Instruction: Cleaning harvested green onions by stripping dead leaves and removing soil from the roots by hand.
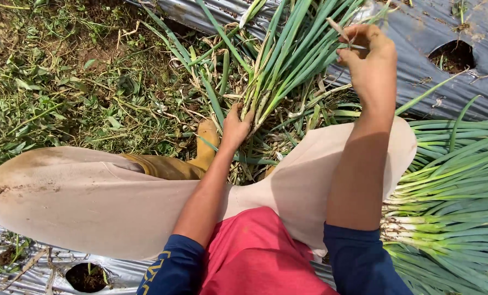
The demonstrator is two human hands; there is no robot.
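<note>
My left hand (234, 128) grips a bunch of green onions (287, 60) at its pale lower stalks, between my knees. The long green leaves fan up and away from me. My right hand (371, 57) is raised higher up by the leaves, its fingers pinched on a thin dry leaf strip (338, 30). Both arms wear dark blue sleeves.
A pile of cleaned green onions (451, 207) lies at my right. Grey plastic mulch sheet (419, 33) with round planting holes (453, 55) covers the bed ahead and behind. Weedy ground (63, 82) lies left. A yellow rubber boot (200, 155) shows between beige trouser legs (80, 202).
</note>
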